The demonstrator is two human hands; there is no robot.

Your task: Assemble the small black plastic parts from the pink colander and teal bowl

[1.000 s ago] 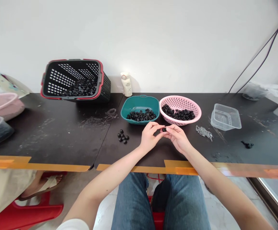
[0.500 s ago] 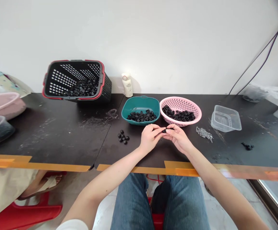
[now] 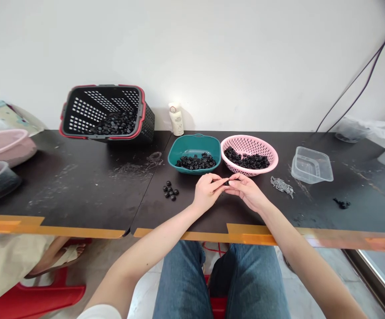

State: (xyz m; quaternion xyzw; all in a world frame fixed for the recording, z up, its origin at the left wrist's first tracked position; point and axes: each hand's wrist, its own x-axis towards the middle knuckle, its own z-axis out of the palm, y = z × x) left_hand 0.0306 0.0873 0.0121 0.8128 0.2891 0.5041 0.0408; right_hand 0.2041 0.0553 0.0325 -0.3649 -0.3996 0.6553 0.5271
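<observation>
My left hand (image 3: 207, 190) and my right hand (image 3: 246, 189) meet fingertip to fingertip above the table, pinching a small round black part (image 3: 226, 182) between them. Fingers cover most of it. Just behind them stand a teal basin (image 3: 195, 141) with small black rings (image 3: 195, 161) and a pink colander (image 3: 268, 153) with darker black pieces (image 3: 248, 160). Left of my hands lies a cluster of several round black parts (image 3: 170, 191). To the right is a small pile of grey metal pins or screws (image 3: 281, 186), too small to tell which.
A black crate (image 3: 147, 124) with red trim holds many black parts at back left, beside a white bottle (image 3: 176, 120). A clear plastic box (image 3: 313, 166) and a few black bits (image 3: 341, 204) lie rightward. Orange tape (image 3: 185, 234) lines the table's front edge. A seated person's foot (image 3: 69, 257) shows lower left.
Both hands stay in nearly the same place around the small black part, with the fingers shifting slightly. The view has moved a little; nothing else differs visibly.
</observation>
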